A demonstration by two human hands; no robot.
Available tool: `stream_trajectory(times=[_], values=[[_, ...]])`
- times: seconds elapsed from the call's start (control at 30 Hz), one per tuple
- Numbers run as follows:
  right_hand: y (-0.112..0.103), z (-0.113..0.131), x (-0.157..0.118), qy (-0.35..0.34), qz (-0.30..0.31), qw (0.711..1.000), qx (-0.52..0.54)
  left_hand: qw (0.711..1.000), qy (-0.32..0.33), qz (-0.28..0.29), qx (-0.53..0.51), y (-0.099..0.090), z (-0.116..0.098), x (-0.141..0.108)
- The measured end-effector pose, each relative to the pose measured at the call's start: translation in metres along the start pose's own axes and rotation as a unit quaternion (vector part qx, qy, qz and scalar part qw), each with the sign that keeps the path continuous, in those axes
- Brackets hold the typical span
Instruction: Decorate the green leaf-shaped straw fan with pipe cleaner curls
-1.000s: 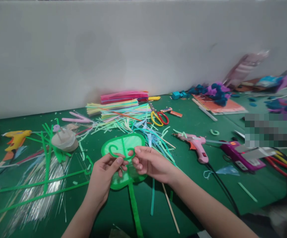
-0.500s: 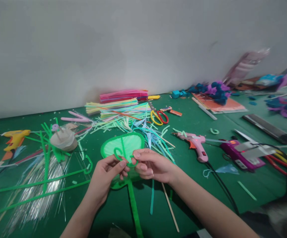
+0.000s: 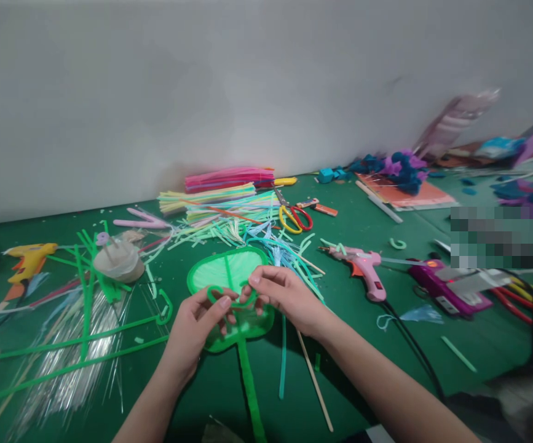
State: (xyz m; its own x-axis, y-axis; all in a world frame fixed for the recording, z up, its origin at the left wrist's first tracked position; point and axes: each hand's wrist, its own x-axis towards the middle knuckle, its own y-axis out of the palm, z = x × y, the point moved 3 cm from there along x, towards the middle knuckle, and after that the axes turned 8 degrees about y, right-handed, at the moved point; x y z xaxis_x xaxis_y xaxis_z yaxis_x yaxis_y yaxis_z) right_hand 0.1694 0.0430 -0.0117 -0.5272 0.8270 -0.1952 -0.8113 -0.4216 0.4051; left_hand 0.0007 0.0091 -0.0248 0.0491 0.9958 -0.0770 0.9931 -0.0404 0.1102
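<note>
A short curled green pipe cleaner point(image 3: 237, 304) is stretched between my two hands. My left hand point(image 3: 206, 315) pinches its left end, where it bends into a loop. At the other end, the fingertips of my right hand point(image 3: 278, 292) are closed on it. Below both hands lies a green fan-shaped piece point(image 3: 217, 269) with a pale sheer face, a fuzzy green rim and a centre rib. Its green wrapped stem point(image 3: 249, 387) runs toward the table's near edge. My fingers hide part of the fan's middle.
A pink glue gun point(image 3: 363, 267) lies to the right, beside a purple power strip point(image 3: 448, 292). Scissors point(image 3: 296, 218) and pipe cleaner bundles point(image 3: 220, 200) lie at the back. A yellow glue gun point(image 3: 29, 261), a plastic cup point(image 3: 121, 261) and clear strands point(image 3: 70, 351) are on the left.
My right hand has shifted slightly up and its fingers have bent more. The pipe cleaner's tall loop by my left fingers looks lower and flatter. The fan stays put.
</note>
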Motion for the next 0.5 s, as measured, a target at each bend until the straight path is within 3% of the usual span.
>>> stream_trajectory(times=[0.27,0.5], values=[[0.004,-0.0042,0.0031,-0.021,-0.035,0.997,-0.06,0.991,0.047,-0.087,0.087,-0.0105,-0.0011,0.004],[0.0031,-0.009,0.0001,-0.068,-0.112,0.973,-0.192,0.989,0.02,-0.066,0.128,-0.0089,0.002,0.0064]])
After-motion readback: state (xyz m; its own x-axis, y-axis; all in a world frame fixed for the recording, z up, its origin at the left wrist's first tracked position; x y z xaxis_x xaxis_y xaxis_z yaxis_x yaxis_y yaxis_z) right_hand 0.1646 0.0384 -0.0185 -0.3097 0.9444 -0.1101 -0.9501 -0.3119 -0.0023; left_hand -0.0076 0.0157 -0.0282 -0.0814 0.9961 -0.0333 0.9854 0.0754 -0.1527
